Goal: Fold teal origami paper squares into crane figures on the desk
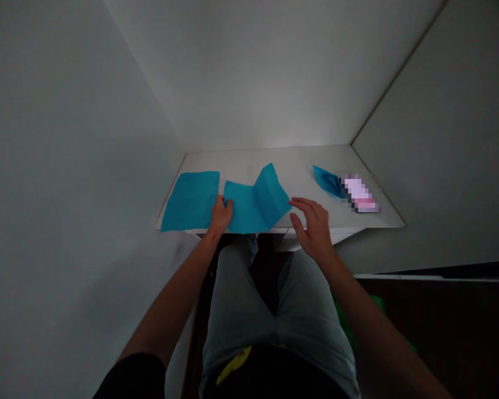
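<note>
A blue sheet (pixel 249 208), paper or thin cloth, lies at the front middle of the white table with a crease down it and its right part raised. My left hand (pixel 222 216) is closed on this sheet's left edge, thumb on top. Beside the sheet's right corner is my right hand (pixel 316 227), its fingers stretched out and the thumb apart; the fingertips are at the corner, and whether they touch it I cannot tell. Another blue sheet (pixel 191 200) lies flat to the left, close by my left hand.
On the right of the white table (pixel 241 160) lies a small folded blue piece (pixel 328 182), against a phone (pixel 360 194) with a lit, blurred-out screen. Walls stand behind the table and on both sides. My legs (pixel 241 299) are below its front edge.
</note>
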Available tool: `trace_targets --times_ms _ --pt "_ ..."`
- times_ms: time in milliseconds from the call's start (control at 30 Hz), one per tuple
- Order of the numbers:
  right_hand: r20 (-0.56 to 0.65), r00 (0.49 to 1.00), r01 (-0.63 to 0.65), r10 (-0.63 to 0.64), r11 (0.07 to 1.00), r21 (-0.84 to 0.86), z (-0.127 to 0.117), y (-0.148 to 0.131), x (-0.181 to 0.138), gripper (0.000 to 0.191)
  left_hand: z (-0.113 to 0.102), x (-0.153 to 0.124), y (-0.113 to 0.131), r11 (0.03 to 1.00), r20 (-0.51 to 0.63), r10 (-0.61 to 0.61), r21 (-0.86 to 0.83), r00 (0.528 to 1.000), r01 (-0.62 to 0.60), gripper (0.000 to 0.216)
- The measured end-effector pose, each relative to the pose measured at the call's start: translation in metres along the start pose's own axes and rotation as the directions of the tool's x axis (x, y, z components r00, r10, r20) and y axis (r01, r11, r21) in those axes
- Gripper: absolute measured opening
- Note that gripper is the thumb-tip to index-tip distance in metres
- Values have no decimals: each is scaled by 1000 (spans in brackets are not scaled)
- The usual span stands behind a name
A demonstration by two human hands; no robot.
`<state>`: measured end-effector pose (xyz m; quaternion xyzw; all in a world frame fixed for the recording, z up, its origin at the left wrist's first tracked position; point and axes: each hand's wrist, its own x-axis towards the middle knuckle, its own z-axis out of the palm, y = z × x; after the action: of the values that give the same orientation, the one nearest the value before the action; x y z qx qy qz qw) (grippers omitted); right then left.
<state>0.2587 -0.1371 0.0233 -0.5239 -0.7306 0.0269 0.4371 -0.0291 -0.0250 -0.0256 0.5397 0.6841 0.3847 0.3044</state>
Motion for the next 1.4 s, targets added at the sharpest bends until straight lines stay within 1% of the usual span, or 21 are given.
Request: trace_targets --times_ms 67,133,233,300,367,433,467,533,600,667,767,800,867,933,1000,1067,1133,1200,1267,1333,1400 --pt "122 992 0 10 996 -86 12 7 3 41 1 1 -4 999 22 -48 6 999 48 8" --pt "215 974 -44 68 993 -112 28 21 2 50 -5 8 -4 993 39 -110 -43 993 111 19" --pt "317 934 -132 165 984 -121 48 45 -5 54 -16 20 8 948 182 -160 -247 970 203 54" --pt "374 910 -139 177 982 -126 55 57 -11 52 -15 24 22 909 320 -69 -370 945 192 79" --pt "420 899 -102 124 992 -74 58 64 -16 50 -2 20 36 917 402 92 -391 911 80 89" --pt "454 890 -68 39 997 47 55 68 -18 48 22 7 44 963 448 215 -246 868 -112 84" --pt "470 883 -69 10 992 108 52 69 -18 46 36 -2 46 969 446 247 -101 860 -226 77" --pt "487 874 -115 10 976 186 42 71 -17 42 64 -22 43 899 410 245 243 878 -365 74" --pt "455 888 -179 70 963 201 31 72 -15 39 84 -40 36 785 420 261 433 869 -444 77" --pt "357 926 -206 124 958 201 21 71 -12 39 93 -49 30 675 474 347 473 809 -567 80" --pt "219 965 -182 143 969 169 18 67 -2 42 92 -40 27 548 594 456 399 662 -736 76" --pt "217 967 -167 134 976 142 20 66 2 43 90 -31 28 520 635 467 365 615 -772 74" --pt "290 951 -131 104 988 78 32 64 12 49 85 -12 32 479 705 466 306 534 -823 68" --pt "413 907 -91 79 996 9 48 64 20 53 80 7 36 453 735 462 286 497 -844 62" --pt "515 853 -58 87 996 -72 64 64 21 55 75 20 39 448 719 462 317 520 -836 56" --pt "547 830 -29 109 988 -152 75 60 17 55 72 23 39 477 656 454 393 603 -787 52" --pt "517 847 -7 123 975 -220 82 53 10 55 73 17 36 542 565 418 473 711 -695 53" --pt "474 869 -6 144 960 -280 84 45 9 53 76 6 30 604 496 380 507 781 -616 57" --pt "456 868 -38 197 942 -334 87 39 15 50 79 -5 24 630 468 385 497 796 -597 63" --pt "466 845 -86 262 927 -365 92 38 27 48 80 -11 19 629 460 415 479 785 -613 70" --pt "498 823 -103 274 934 -342 100 45 39 48 79 -12 16 622 466 428 470 774 -626 73"
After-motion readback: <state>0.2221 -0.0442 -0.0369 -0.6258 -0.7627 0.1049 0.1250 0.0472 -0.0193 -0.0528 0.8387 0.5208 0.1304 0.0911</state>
